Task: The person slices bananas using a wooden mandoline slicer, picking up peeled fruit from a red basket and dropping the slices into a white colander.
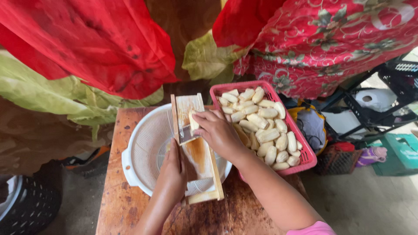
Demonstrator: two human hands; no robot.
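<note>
Head view: worn wooden table, draped cloths.

No packages, labels, signs or screens visible anywhere.

A makeshift home food-preparation spot, half outdoors, is shown. A worn wooden table is set on a bare concrete floor. Red cloths are hung behind it as a screen. A pink basket of peeled bananas and a white colander are placed on the table, and black crates are stacked alongside.
</note>
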